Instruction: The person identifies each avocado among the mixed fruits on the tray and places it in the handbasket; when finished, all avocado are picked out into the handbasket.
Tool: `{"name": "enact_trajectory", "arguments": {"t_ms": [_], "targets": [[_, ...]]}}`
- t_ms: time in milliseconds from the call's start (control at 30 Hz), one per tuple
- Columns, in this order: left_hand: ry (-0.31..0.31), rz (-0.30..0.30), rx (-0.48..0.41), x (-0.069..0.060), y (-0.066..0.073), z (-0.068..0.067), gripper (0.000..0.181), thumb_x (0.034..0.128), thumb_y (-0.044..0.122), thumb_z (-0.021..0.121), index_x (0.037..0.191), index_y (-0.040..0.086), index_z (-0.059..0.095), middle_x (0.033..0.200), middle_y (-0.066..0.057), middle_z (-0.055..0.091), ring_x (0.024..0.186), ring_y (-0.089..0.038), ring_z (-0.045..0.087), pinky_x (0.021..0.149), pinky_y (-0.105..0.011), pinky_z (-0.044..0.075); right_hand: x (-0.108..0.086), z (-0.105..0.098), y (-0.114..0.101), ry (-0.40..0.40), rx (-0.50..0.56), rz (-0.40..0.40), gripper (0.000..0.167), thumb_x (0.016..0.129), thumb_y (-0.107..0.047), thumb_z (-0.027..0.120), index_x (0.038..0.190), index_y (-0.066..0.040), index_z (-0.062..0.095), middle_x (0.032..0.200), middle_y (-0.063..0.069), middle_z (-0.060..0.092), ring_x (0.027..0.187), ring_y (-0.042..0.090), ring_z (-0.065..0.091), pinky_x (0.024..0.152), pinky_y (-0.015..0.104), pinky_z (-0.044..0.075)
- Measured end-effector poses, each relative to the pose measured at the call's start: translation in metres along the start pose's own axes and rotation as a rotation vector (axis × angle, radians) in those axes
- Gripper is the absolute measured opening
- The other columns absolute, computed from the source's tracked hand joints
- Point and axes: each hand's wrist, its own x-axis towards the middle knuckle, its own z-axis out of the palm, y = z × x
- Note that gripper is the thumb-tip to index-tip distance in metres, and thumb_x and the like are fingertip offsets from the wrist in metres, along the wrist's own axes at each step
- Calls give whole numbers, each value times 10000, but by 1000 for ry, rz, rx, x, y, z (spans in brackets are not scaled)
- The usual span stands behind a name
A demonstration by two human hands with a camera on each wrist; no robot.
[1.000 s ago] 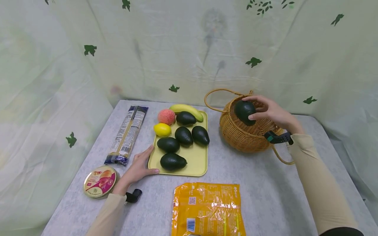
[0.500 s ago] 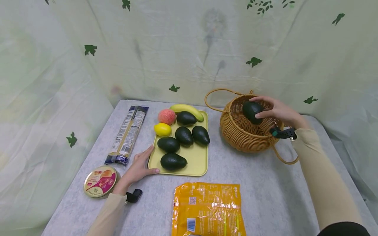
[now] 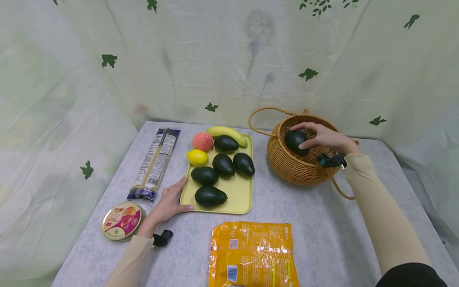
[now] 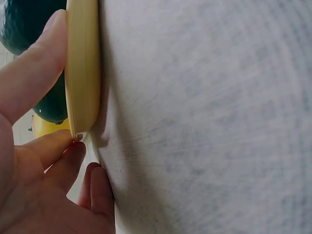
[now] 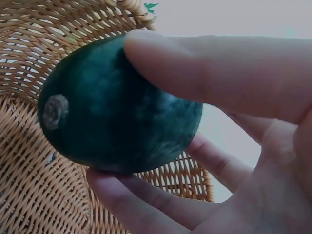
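Note:
My right hand (image 3: 324, 137) holds a dark green avocado (image 3: 295, 141) within the mouth of the wicker basket (image 3: 297, 171). In the right wrist view, thumb and fingers grip the avocado (image 5: 107, 112) from opposite sides, its stem end turned away from the palm, above the woven wall. At the near left corner of the yellow tray (image 3: 238, 199), my left hand (image 3: 170, 203) lies with thumb and fingers spread along two edges. The left wrist view shows its thumb (image 4: 41, 63) touching the rim. Several avocados (image 3: 210, 196), a lemon (image 3: 197, 158), a pink peach (image 3: 202, 142) and a banana (image 3: 229, 134) lie on the tray.
Left of the tray lies a long blue-ended packet (image 3: 154, 163). A round tin (image 3: 122, 220) sits beside my left wrist. An orange bag (image 3: 252, 255) lies at the table's front. The basket's handles (image 3: 267, 108) stick out on both sides.
My right hand with the avocado shifted right, then came back left and lower into the basket. The left hand and the tray have stayed in place.

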Motion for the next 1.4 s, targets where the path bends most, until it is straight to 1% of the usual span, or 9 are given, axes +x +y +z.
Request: {"name": "enact_trajectory", "arguments": {"t_ms": [167, 267, 400, 533, 667, 767, 1100, 1200, 1400], "targets": [[4, -6, -14, -1, 0, 0, 984, 750, 236, 828, 1484, -51, 237, 1528, -237, 223, 1283, -422, 244, 989, -511, 172, 4, 4, 1, -66, 50, 17, 544, 929, -98, 618, 1429, -79, 405, 1491, 169, 307, 1202, 357, 461, 903, 491, 442], [6, -4, -14, -1, 0, 0, 983, 751, 237, 827, 1485, -48, 238, 1529, -236, 223, 1283, -421, 245, 993, -516, 173, 4, 6, 2, -83, 96, 21, 526, 945, -77, 585, 1428, -32, 384, 1480, 201, 333, 1223, 384, 458, 930, 487, 434], [4, -1, -9, 0, -1, 1, 984, 751, 235, 826, 1487, -44, 235, 1530, -233, 223, 1280, -414, 250, 997, -511, 175, 2, 5, 4, -55, 106, 3, 513, 958, -105, 574, 1424, -19, 380, 1471, 210, 341, 1255, 368, 428, 947, 469, 428], [1, -2, -15, 0, -1, 1, 986, 750, 228, 826, 1488, -43, 232, 1531, -233, 223, 1283, -415, 247, 1002, -512, 171, -2, 1, 5, 15, 138, -31, 499, 969, -137, 567, 1423, -33, 387, 1440, 169, 389, 1233, 324, 456, 931, 416, 449], [-5, -8, -18, 0, -1, 1, 991, 751, 229, 825, 1494, -34, 225, 1535, -226, 219, 1293, -409, 237, 1008, -512, 169, -8, -1, 3, 61, 208, -65, 482, 989, -144, 532, 1433, -50, 369, 1421, 147, 409, 1185, 223, 515, 939, 390, 444], [-2, -5, -17, -1, -1, 1, 989, 750, 228, 825, 1491, -38, 227, 1531, -231, 222, 1289, -412, 243, 1005, -512, 172, -12, 0, 0, 64, 263, -85, 467, 999, -133, 508, 1435, -57, 358, 1423, 160, 399, 1172, 172, 530, 954, 397, 433], [16, 11, -10, -1, -1, 1, 973, 748, 228, 828, 1477, -58, 251, 1519, -246, 240, 1288, -428, 256, 1003, -513, 165, -10, 15, -24, -13, 410, -180, 503, 997, -148, 520, 1448, -15, 341, 1448, 215, 364, 1235, 337, 477, 969, 408, 420], [20, 13, -7, -1, -2, 1, 974, 743, 224, 832, 1475, -61, 255, 1516, -248, 244, 1285, -432, 261, 1002, -511, 167, -7, 24, -33, -45, 432, -215, 494, 991, -138, 532, 1441, -25, 361, 1447, 233, 361, 1234, 351, 474, 969, 412, 420], [14, 8, -9, -1, -2, 1, 981, 745, 223, 828, 1481, -54, 241, 1521, -245, 233, 1287, -429, 252, 1002, -512, 171, 4, 50, -50, -116, 434, -266, 472, 966, -128, 576, 1411, -82, 426, 1411, 195, 420, 1235, 386, 458, 985, 519, 371]]}}
